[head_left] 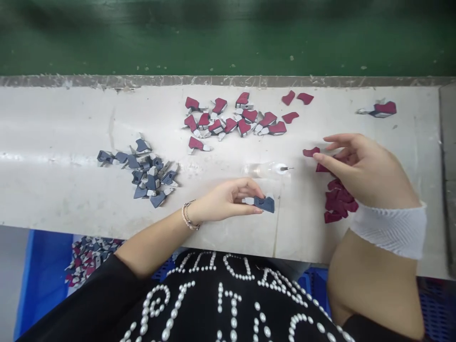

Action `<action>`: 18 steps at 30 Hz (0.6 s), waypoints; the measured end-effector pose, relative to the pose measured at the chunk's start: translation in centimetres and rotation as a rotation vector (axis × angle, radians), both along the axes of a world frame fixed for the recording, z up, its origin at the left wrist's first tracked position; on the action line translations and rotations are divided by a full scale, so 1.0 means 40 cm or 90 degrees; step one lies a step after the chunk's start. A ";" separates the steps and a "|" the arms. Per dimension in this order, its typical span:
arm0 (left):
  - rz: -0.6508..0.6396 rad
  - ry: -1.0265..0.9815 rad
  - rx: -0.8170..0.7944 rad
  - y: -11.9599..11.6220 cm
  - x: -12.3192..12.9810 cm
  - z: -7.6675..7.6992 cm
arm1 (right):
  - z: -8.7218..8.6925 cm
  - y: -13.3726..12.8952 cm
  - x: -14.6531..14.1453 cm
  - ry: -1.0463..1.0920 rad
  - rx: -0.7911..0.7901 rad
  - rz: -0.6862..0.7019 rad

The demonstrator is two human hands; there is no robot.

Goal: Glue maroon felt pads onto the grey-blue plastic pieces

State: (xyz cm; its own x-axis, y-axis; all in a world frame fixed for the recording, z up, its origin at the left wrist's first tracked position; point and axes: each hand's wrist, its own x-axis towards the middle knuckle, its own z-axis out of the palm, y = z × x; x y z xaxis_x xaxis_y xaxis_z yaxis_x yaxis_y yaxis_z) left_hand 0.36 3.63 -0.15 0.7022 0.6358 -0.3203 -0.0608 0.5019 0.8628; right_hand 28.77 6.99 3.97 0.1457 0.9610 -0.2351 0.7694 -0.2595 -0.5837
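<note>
Between the thumb and fingers of my left hand (pixel 235 197) is a dark blue-grey part (pixel 264 204) with a light grey tip. My right hand (pixel 359 166) hovers at the right over a heap of dark red pieces (pixel 337 202), fingers apart. By its thumb tip is a small red piece (pixel 311 152); whether the thumb touches it I cannot tell. A clear bottle with a thin needle tip (pixel 270 169) lies on the table between the hands.
Several blue-grey parts (pixel 149 175) are piled at the left. Red-topped parts (pixel 230 124) are grouped at the back, with loose red pieces (pixel 290 117) beside them. One red-topped part (pixel 384 109) lies far right. A blue bin (pixel 42 270) sits below the table's front edge.
</note>
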 end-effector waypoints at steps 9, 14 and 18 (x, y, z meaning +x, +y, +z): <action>0.078 0.001 0.047 -0.015 0.012 -0.009 | -0.009 0.045 -0.006 -0.031 -0.088 -0.052; 0.143 0.001 0.137 -0.026 0.017 -0.016 | 0.052 -0.049 -0.029 -0.014 -0.043 -0.020; 0.175 0.017 0.207 -0.037 0.022 -0.021 | 0.076 -0.140 -0.069 0.138 -0.014 0.119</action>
